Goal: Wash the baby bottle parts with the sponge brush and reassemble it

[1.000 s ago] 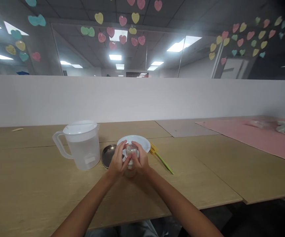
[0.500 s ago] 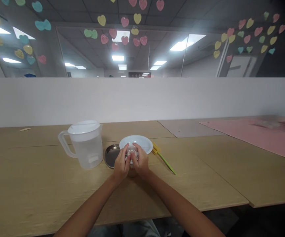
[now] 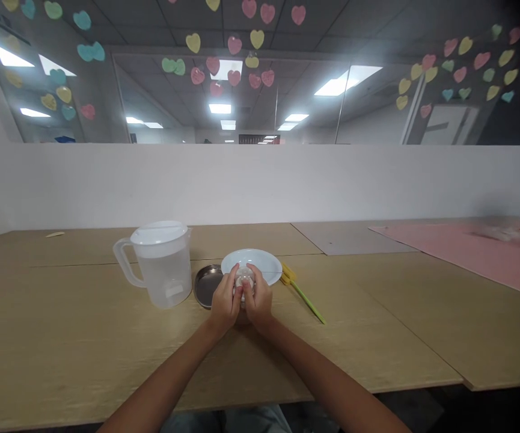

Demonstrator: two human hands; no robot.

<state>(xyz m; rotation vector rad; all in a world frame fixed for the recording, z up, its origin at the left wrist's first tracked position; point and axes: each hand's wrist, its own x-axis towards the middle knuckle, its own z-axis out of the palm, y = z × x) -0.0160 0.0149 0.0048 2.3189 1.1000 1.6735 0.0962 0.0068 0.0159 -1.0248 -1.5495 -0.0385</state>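
Note:
In the middle of the table, my left hand [image 3: 226, 302] and my right hand [image 3: 258, 300] are closed round a small clear, rounded thing [image 3: 244, 276] with white showing in it. Both thumbs press on its near side, and the palms hide most of it. Its exact kind I cannot make out. Just behind the fingers lies a white plate [image 3: 260, 260]. A round metal dish [image 3: 206, 285] sits close to the left hand. To the right of my right hand is a yellow artificial flower [image 3: 289, 273] with a green stem.
A lidded translucent plastic jug [image 3: 165, 264], its handle to the left, stands left of the metal dish. A pink mat [image 3: 458, 252] covers the far right, with blurred items on it. A grey sheet [image 3: 345, 236] lies at the back, before a white wall [image 3: 241, 183].
The whole view has shifted slightly, so things appear a little further right. Both hands keep the clear rounded thing between them, with only a slight change of the thumbs.

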